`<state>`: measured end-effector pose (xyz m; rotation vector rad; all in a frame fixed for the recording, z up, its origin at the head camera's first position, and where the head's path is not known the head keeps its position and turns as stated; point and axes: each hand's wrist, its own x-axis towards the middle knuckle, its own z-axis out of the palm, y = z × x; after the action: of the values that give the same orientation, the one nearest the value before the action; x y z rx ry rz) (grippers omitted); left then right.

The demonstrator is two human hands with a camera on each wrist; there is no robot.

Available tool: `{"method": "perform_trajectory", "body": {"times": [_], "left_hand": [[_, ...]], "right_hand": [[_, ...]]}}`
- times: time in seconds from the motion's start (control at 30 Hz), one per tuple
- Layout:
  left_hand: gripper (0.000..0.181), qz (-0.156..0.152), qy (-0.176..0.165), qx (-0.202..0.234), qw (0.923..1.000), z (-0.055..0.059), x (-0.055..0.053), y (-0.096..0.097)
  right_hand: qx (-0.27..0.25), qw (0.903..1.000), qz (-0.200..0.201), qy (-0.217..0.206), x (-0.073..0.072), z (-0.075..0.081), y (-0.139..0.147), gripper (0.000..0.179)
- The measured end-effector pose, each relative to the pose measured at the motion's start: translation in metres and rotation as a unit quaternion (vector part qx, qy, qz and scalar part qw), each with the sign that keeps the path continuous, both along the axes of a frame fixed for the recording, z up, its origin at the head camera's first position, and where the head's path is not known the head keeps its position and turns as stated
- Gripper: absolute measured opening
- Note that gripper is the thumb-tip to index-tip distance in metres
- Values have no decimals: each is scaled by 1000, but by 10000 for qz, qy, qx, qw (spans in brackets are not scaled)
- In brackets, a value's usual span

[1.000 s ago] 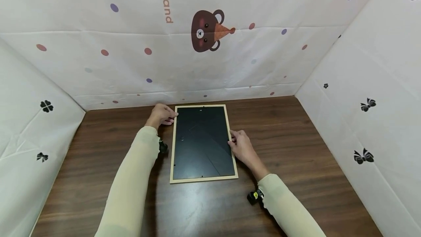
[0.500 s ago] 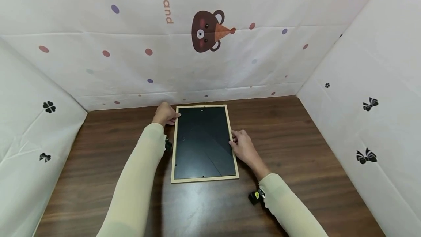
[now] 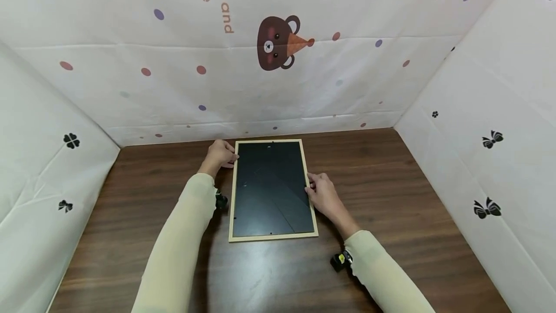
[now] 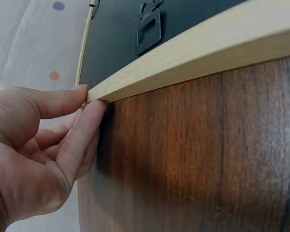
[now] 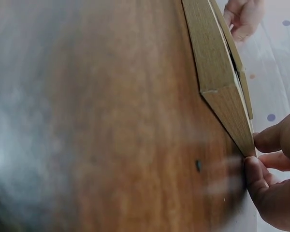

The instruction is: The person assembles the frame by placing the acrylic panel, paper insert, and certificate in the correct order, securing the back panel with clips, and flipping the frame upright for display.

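Observation:
A picture frame [image 3: 233, 197] lies back side up on the table, with a pale wooden border and a black backing panel [image 3: 271, 187]. My left hand [image 3: 220, 154] pinches its left rail near the far corner. In the left wrist view the thumb presses on top of the wood, and the fingers [image 4: 89, 121] tuck under its lower edge. My right hand [image 3: 325, 193] grips the right rail around its middle, thumb and fingertips at the edge. A dark metal hanger [image 4: 149, 33] shows on the panel in the left wrist view.
The brown wood-grain table [image 3: 391, 197] extends around the frame. Behind it rises a white printed sheet [image 3: 173, 86] with dots and a bear. Similar white sheets enclose the left [image 3: 43, 173] and right [image 3: 469, 158] sides. A small dark speck [image 5: 198, 165] shows in the right wrist view.
The head view has shifted slightly. My left hand has slipped a little nearer along the left rail. The right hand keeps its hold, and the frame stays flat in about the same place.

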<state>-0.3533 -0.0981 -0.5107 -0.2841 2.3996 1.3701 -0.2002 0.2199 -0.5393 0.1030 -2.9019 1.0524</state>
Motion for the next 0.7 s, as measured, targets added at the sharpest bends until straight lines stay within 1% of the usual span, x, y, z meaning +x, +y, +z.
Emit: {"method": "perform_trajectory", "body": {"times": [0.1,0.23,0.4,0.5,0.6,0.7], "left_hand": [[29,-88,-5,-80,9999,3,3,0],[31,-206,97,-103,9997,8,10,0],[31,-273,141,12,9995,8,16,0],[31,-308,200,-23,9993,7,17,0],[32,-469,354,-304,9978,6,19,0],[34,-736,761,-928,9900,6,22,1]], "right_hand": [[-7,10000,30,-11,0,0,0,47],[9,10000,26,-51,2,1,0,47],[50,9999,6,-94,2,2,2,47],[67,10000,22,-52,3,2,2,47],[60,10000,36,22,3,1,1,46],[50,9999,37,97,3,0,1,45]]}}
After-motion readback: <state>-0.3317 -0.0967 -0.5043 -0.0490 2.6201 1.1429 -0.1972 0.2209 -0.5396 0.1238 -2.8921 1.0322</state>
